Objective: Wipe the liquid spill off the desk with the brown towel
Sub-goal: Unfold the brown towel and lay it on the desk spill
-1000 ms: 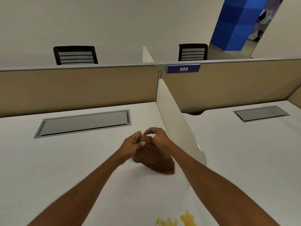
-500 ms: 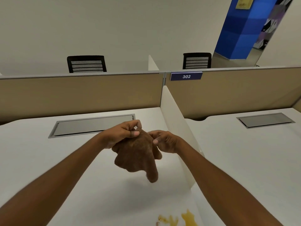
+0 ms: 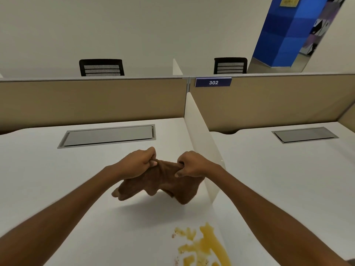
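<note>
1. White laminate covers the table (image 3: 57, 189), the biggest thing here, split from its neighbour by a pale divider panel (image 3: 201, 143) that runs toward the person; a grey cable hatch (image 3: 107, 135) sits flush near the far edge.
2. The brown towel (image 3: 163, 181) hangs stretched between both hands above the tabletop, its long axis running left to right, its lower folds drooping toward the surface (whether they touch it is hard to tell).
3. The yellow liquid spill (image 3: 205, 244) lies on the table nearer the person than the towel, offset to the right and just beside the divider's foot. It looks untouched, so wiping seems not yet begun.
4. The right hand (image 3: 192, 166) pinches the towel's top edge between thumb and curled fingers, and it is probably the nearer hand to the spill.
5. The left hand (image 3: 138, 164) is likewise clenched on the other end of that edge.

The coming move likely means drawing the towel back toward the body and slightly rightward, then lowering it onto the puddle.
</note>
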